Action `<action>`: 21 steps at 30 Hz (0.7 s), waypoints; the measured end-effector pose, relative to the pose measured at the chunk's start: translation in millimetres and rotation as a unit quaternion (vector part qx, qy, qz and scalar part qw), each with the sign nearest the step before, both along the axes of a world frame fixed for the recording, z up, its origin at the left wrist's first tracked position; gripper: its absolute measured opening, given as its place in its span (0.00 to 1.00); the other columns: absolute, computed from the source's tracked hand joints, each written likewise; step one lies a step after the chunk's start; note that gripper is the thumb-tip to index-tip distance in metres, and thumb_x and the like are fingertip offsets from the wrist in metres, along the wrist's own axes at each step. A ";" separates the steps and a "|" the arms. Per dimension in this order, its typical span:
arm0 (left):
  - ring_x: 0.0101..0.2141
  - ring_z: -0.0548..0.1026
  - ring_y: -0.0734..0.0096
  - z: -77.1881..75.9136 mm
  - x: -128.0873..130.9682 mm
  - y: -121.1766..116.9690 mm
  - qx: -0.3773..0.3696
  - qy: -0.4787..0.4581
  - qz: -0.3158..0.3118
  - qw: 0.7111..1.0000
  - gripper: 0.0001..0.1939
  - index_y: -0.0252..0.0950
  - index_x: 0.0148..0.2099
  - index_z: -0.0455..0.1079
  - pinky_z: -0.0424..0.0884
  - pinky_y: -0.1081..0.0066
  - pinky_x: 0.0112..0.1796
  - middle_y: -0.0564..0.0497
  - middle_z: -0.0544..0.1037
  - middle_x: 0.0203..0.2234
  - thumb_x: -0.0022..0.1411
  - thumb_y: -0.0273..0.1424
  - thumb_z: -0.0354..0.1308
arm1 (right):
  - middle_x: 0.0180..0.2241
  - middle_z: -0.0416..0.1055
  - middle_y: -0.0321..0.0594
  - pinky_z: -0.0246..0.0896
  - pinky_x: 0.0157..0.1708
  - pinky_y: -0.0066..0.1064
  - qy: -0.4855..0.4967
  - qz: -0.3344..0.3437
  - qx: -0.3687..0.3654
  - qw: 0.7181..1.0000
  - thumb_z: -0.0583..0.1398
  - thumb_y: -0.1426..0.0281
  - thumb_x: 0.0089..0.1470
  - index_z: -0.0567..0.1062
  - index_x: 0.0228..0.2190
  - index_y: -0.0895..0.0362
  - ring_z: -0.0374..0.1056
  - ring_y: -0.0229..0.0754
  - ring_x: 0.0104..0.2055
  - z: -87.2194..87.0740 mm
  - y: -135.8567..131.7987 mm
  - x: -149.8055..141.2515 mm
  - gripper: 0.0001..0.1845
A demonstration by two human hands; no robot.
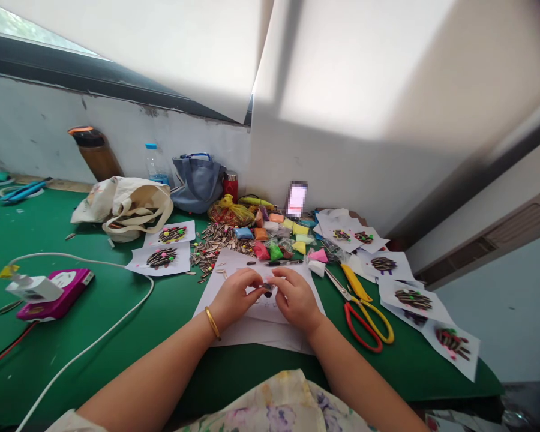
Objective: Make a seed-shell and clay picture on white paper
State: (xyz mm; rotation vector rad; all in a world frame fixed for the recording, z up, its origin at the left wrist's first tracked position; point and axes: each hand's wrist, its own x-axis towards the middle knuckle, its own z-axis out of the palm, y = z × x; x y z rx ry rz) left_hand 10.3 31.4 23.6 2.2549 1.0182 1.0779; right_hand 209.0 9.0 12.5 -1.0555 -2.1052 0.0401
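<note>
Over the paper [256,331], left hand [238,295] and right hand [294,298] pinch a dark piece [267,288] between them (narrow grip).

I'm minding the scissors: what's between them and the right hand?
A strip of white paper, then green tabletop, separates the right hand from the scissors; the head view shows it.

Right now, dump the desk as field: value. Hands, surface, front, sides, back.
left hand: finger and thumb bent at a small piece, too blurred to identify
right hand: fingers at the same piece
under hands: paper sheets on a green table
beyond hands: black pen, sunflower seeds, coloured clay packets
left: white charger on a magenta box
right: red-and-yellow-handled scissors, seed-decorated sheets
back: canvas tote, blue handbag, lit phone
</note>
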 end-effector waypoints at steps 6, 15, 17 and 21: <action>0.32 0.69 0.70 2.0 0.2 -0.7 0.000 -0.004 0.004 1.000 0.05 0.37 0.32 0.68 0.65 0.70 0.34 0.52 0.73 0.29 0.61 0.31 0.60 | 0.50 0.69 0.46 0.64 0.51 0.44 0.004 0.020 -0.006 1.000 0.56 0.78 0.51 0.71 0.49 0.52 0.66 0.48 0.51 5.2 -1.2 -1.6 0.22; 0.33 0.72 0.70 -0.2 -1.9 -1.6 -0.015 -0.036 0.015 0.999 0.06 0.38 0.41 0.69 0.70 0.68 0.36 0.51 0.75 0.32 0.63 0.34 0.57 | 0.45 0.73 0.44 0.67 0.47 0.39 0.075 0.009 -0.052 0.996 0.57 0.69 0.59 0.71 0.47 0.52 0.69 0.45 0.47 3.6 5.1 4.8 0.14; 0.34 0.74 0.70 -2.6 -2.3 -1.0 -0.037 -0.060 0.027 0.997 0.13 0.39 0.49 0.67 0.72 0.68 0.36 0.50 0.76 0.35 0.63 0.34 0.57 | 0.45 0.73 0.44 0.68 0.45 0.39 0.078 -0.049 -0.048 0.995 0.57 0.68 0.59 0.69 0.51 0.53 0.70 0.45 0.42 5.9 16.6 14.6 0.18; 0.35 0.74 0.71 -7.7 -3.7 1.8 -0.049 -0.071 0.035 0.996 0.15 0.40 0.53 0.65 0.73 0.68 0.39 0.50 0.76 0.37 0.63 0.32 0.57 | 0.46 0.72 0.46 0.63 0.50 0.42 0.014 -0.138 0.008 0.990 0.53 0.74 0.59 0.72 0.49 0.55 0.68 0.48 0.48 13.6 50.0 39.4 0.18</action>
